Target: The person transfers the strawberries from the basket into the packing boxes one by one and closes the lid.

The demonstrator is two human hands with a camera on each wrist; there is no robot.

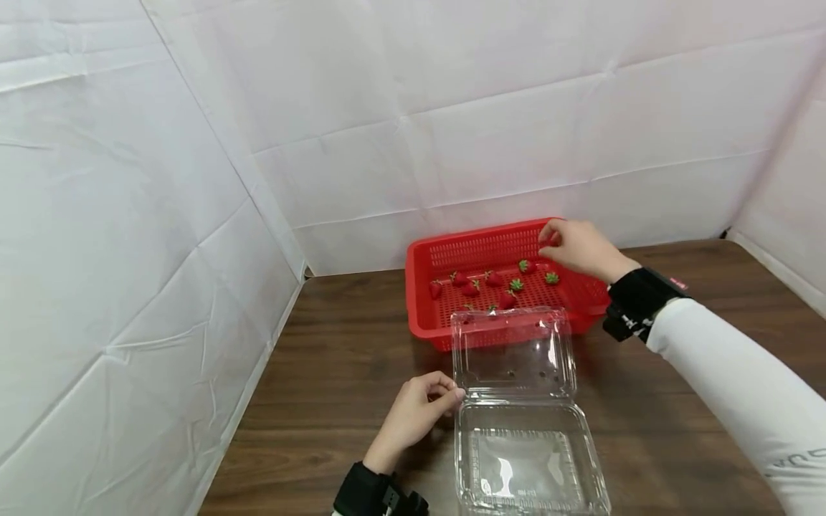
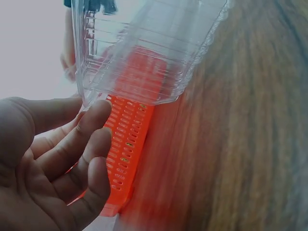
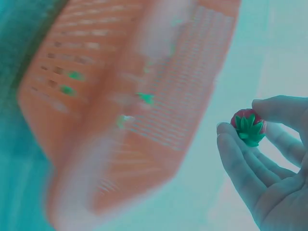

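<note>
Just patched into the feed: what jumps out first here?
The red basket at the back of the wooden table stands out against the white walls, with small strawberries scattered in it. In front of it an open clear clamshell lies empty, and the left hand touches its left edge at the hinge. The right hand is above the basket, pinching one strawberry.
</note>
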